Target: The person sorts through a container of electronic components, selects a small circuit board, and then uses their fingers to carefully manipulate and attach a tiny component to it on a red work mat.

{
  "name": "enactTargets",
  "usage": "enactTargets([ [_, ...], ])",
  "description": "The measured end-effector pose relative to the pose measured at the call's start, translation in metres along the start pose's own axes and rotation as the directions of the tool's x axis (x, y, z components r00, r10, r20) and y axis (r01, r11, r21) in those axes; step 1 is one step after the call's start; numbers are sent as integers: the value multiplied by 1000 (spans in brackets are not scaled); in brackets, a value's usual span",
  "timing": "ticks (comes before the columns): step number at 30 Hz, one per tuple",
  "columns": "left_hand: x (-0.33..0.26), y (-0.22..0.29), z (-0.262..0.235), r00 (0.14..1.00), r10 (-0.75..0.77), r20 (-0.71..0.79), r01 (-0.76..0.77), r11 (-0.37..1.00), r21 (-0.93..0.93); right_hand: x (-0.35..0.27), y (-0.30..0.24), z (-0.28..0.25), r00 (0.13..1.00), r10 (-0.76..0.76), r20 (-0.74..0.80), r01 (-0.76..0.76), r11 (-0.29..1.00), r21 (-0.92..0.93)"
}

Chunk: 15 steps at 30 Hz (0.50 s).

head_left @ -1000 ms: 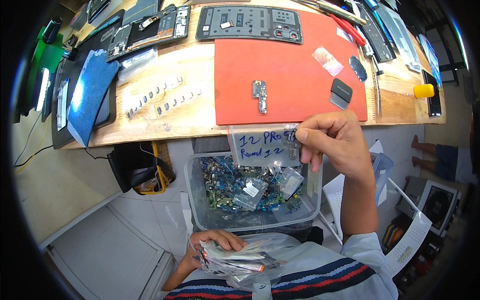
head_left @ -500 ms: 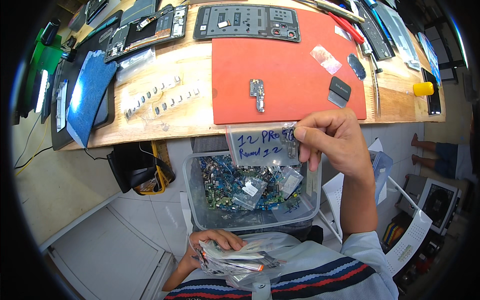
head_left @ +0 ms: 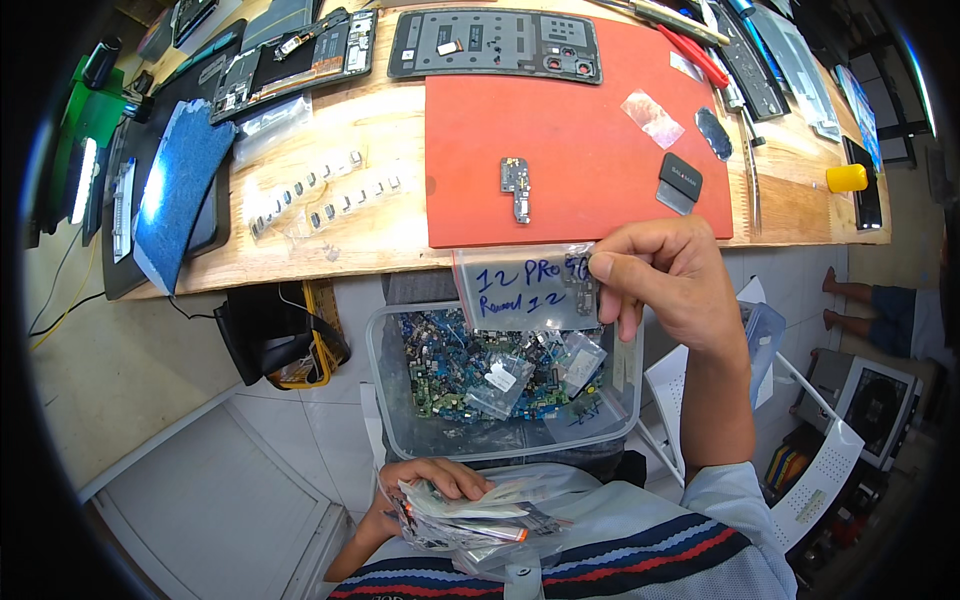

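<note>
Little has changed over the last second, so the handling seems paused: the right hand (head_left: 672, 282) pinches a marked clear bag (head_left: 525, 292) between thumb and fingers above the parts-filled bin (head_left: 393, 400), beside the tabletop's (head_left: 400, 130) edge. The left hand (head_left: 442, 480), half curled, holds a bundle of plastic bags (head_left: 465, 525) before the shirt (head_left: 625, 500).
</note>
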<state>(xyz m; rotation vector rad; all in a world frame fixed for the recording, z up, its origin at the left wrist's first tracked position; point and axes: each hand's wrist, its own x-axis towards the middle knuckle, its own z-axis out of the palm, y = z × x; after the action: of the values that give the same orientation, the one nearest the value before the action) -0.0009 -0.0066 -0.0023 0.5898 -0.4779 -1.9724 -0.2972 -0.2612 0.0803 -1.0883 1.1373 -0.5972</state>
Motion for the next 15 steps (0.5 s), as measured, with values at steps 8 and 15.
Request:
enactTargets([
  [8,1,0,0,1000,9,9,-9,1000,-12,0,0,0,1000,-13,1,13,1000,-18],
  [15,1,-4,3,999,47,3,-47,998,-31,0,2,-3,999,-11,33,11,1000,-6],
])
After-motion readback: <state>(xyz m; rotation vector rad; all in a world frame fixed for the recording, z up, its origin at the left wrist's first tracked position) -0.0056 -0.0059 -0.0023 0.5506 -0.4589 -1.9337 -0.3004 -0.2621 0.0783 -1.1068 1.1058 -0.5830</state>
